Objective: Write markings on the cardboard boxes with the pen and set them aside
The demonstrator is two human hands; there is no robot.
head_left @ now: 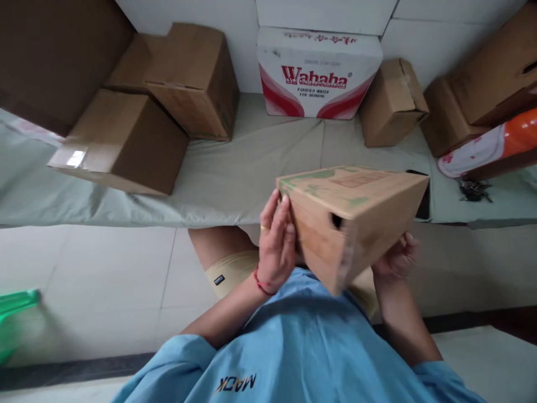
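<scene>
I hold a brown cardboard box [356,212] with faded green print on its top, tilted in the air over my lap in front of a grey-covered platform [235,173]. My left hand [274,246] presses flat against the box's left end, fingers together, with a ring and a red wrist string showing. My right hand [394,260] supports the box from beneath on the right, fingers curled up round its lower edge. A round hole shows in the near face of the box.
Several brown cardboard boxes [126,140] stand on the platform at left, and more at right [392,103]. A white and red Wahaha carton [316,75] stands against the back wall. A dark phone [423,204] and keys [474,190] lie on the cloth at right. Something green [14,305] sits on the tile floor at left.
</scene>
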